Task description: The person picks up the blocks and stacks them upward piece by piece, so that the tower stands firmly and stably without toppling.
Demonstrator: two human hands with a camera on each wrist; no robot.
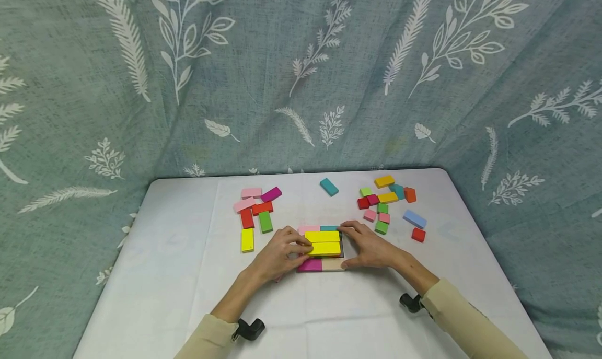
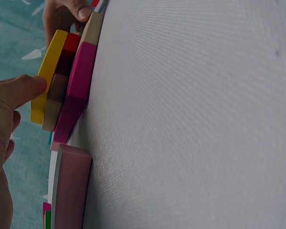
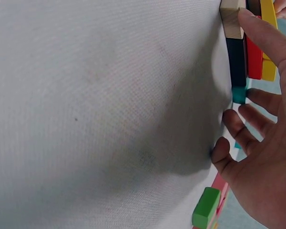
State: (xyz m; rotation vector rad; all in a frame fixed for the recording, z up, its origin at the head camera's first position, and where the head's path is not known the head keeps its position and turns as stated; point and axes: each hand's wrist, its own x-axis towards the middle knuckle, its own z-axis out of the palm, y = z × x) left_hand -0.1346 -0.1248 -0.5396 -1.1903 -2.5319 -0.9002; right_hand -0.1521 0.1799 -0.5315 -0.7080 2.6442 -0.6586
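In the middle of the table stands a low stack of wooden blocks. Two yellow blocks [image 1: 322,236] lie side by side on top. At the left end of these, my left hand [image 1: 282,250] pinches a yellow block, its thumb on the side face. Red and brown blocks [image 2: 51,114] show beneath the yellow. The bottom layer includes a magenta block [image 1: 309,265], a beige block [image 1: 333,264], a pink block [image 1: 309,229], a teal block [image 1: 329,228] and a dark block [image 3: 237,62]. My right hand [image 1: 373,246] spreads along the right side, thumb on the beige block, index fingertip by the teal one.
Loose pink, red, green and magenta blocks lie at the left, with a yellow block [image 1: 247,240] nearest. More small blocks cluster at the right, near a blue block [image 1: 415,219]. Another teal block [image 1: 328,187] lies farther back. A pink block [image 2: 72,186] sits by my left hand.
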